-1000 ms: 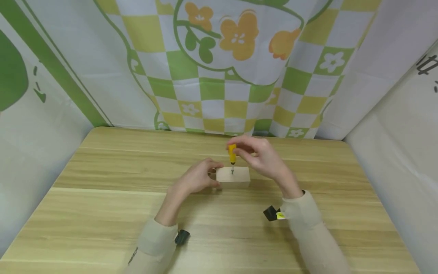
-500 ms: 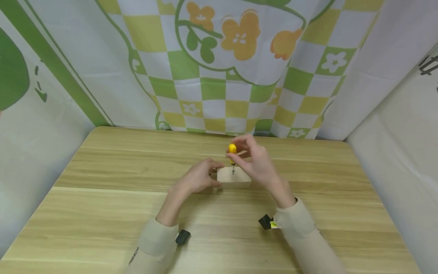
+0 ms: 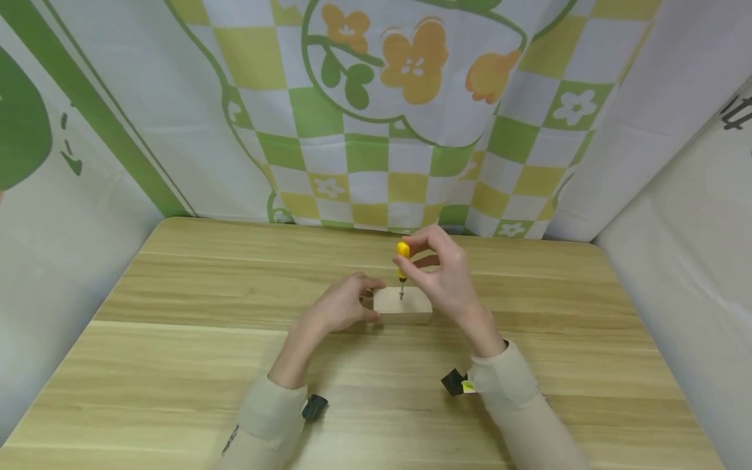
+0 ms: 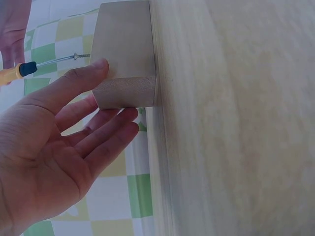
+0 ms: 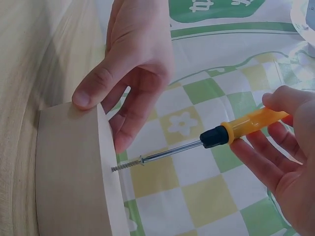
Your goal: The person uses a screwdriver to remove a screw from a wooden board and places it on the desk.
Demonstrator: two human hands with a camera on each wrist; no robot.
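Observation:
A pale wooden block [image 3: 390, 318] lies on the wooden table. My left hand [image 3: 337, 304] grips its left end, the thumb on the near side and fingers behind, as the left wrist view also shows. A screw [image 5: 127, 165] stands in the block's top face, most of its thread exposed. The tip of a screwdriver [image 5: 246, 125] with a yellow handle and black collar meets the screw's head. My right hand [image 3: 443, 277] pinches the handle between thumb and fingers. The screwdriver stands nearly upright over the block in the head view.
The wooden table [image 3: 194, 378] reaches back to a hanging cloth [image 3: 405, 150] with green and yellow checks and orange flowers. White sheets hang at both sides. Black wrist devices [image 3: 315, 407] sit at both sleeves.
My right hand has shifted its fingers round the screwdriver handle, and its wrist has dropped a little nearer and to the left. The left hand keeps hold of the block, nearly unmoved.

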